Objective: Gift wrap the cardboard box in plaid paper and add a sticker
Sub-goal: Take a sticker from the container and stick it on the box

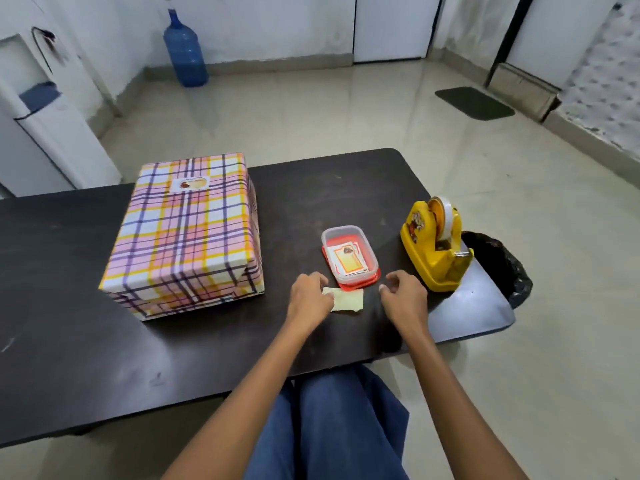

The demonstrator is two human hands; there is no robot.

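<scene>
We are sitting with our blue jeans tucked under the near edge of the dark table; both forearms are reaching out over it. Our left hand is curling its fingers down onto the left end of a pale yellow paper slip, pinching it against the tabletop; our right hand is hovering just right of the slip, fingers loosely bent and holding nothing. Just beyond the slip, a clear sticker tub on a red lid is lying open with picture stickers inside; to its right, a yellow tape dispenser is standing near the table's end, with a black plastic bag bulging behind it. Well left of our hands, the plaid-wrapped box is resting flat on the table, fully covered; a heart sticker is sitting on its top near the far edge. Farther off, a dark doormat is lying on the tiled floor; a blue water jug is standing against the wall.
</scene>
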